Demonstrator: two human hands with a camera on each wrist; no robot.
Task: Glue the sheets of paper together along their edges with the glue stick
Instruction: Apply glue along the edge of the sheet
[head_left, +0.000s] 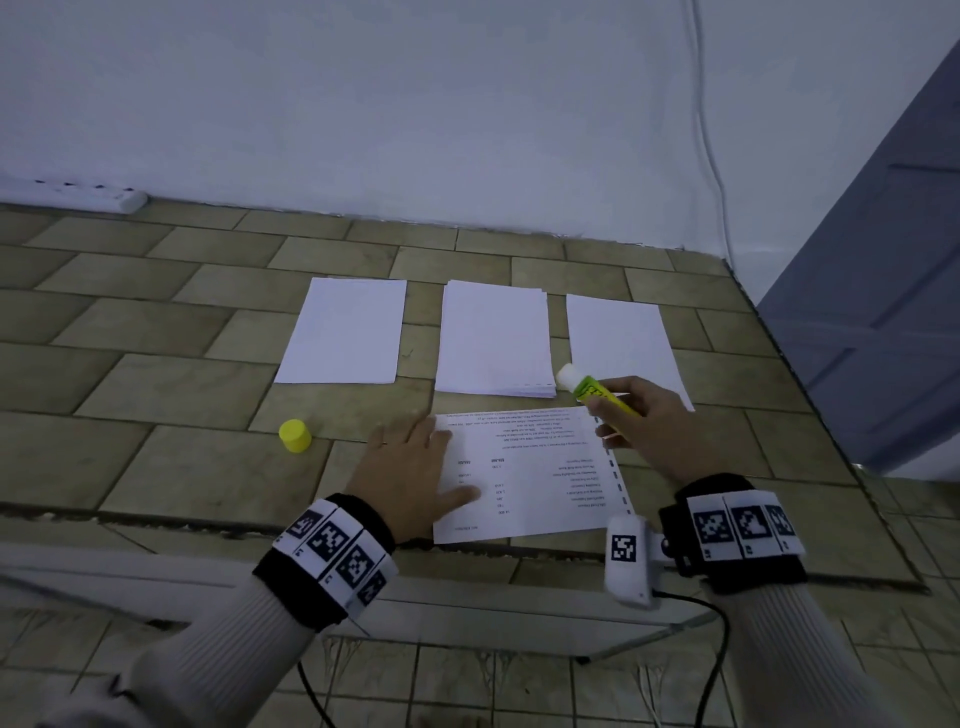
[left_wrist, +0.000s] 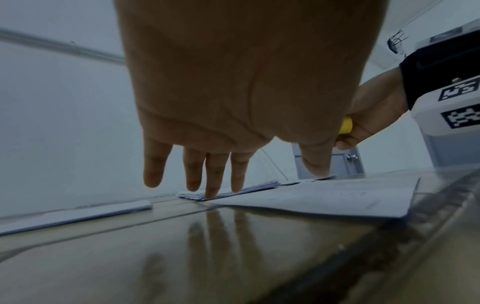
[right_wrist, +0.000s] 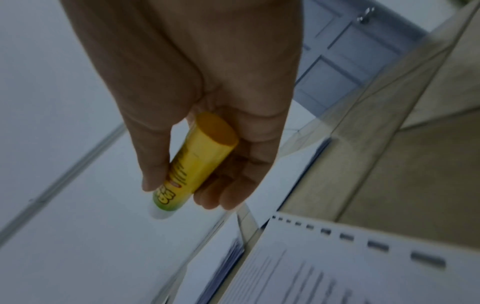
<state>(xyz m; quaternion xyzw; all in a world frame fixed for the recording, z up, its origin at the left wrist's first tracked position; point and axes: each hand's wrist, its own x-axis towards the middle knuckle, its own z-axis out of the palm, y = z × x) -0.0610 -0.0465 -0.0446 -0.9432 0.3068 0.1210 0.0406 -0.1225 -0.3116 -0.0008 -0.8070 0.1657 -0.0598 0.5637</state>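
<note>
The glue stick (head_left: 597, 393) is uncapped and sits in the right hand (head_left: 641, 426), whose grip closes round its yellow barrel with thumb on one side and fingers on the other. It is held clear of the paper, above the far right corner of the printed sheet (head_left: 524, 473). Its long axis runs slantwise: the white glue end points away from the grip, forward and to the left, toward the middle stack of paper (head_left: 493, 338), while the flat base lies back in the palm, as the right wrist view shows.

The step in hand looks like the approach before the glue goes down. The next move calls for tipping the white end down onto the sheet's margin and drawing it along one edge, lightly, so the paper does not wrinkle.

Left of that grip, the left hand (head_left: 410, 467) lies flat with straight fingers over the sheet's left side, seemingly to steady it on the tiled worktop (head_left: 156, 364). Further left stands the yellow cap (head_left: 294, 436), upright and apart. Beyond the grip lie two more blank sheets, one to the left (head_left: 343, 332) and one to the right (head_left: 618, 332).
</note>
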